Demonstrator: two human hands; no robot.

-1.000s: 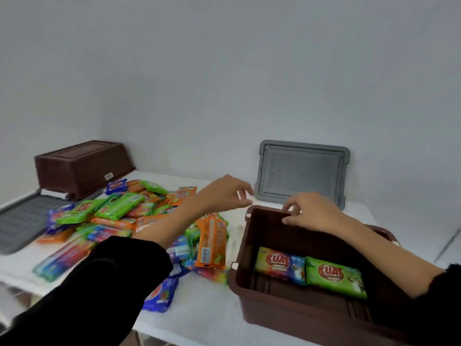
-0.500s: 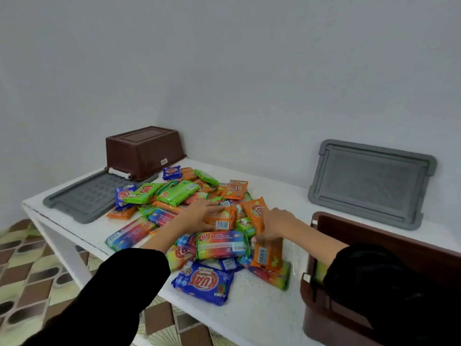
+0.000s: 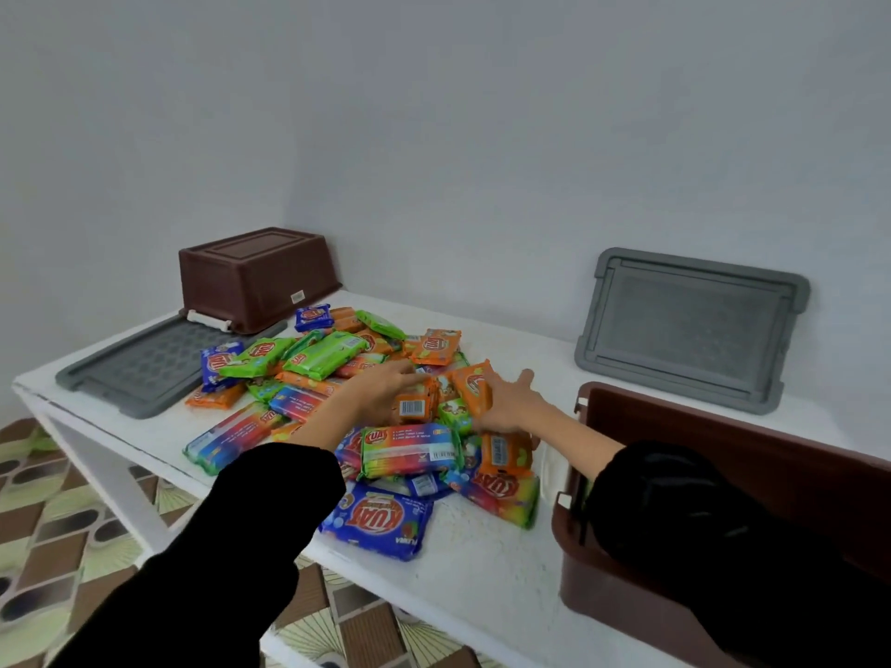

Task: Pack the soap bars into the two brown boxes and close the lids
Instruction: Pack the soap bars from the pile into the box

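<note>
A heap of wrapped soap bars in orange, green, blue and rainbow packs covers the middle of the white table. My left hand grips an upright orange soap bar with its barcode facing me. Just to the right, my right hand holds another orange soap bar tilted on edge, thumb raised. An open brown box stands at the right; my right sleeve hides its inside. A second brown box sits upside down at the back left.
One grey lid lies flat at the left under the upturned box's edge. Another grey lid leans on the wall behind the open box. A blue soap pack lies near the table's front edge, above a tiled floor.
Both hands left the open box's rim and reached left into the heap, each taking an orange bar. My view swung left, so the box's contents are out of sight.
</note>
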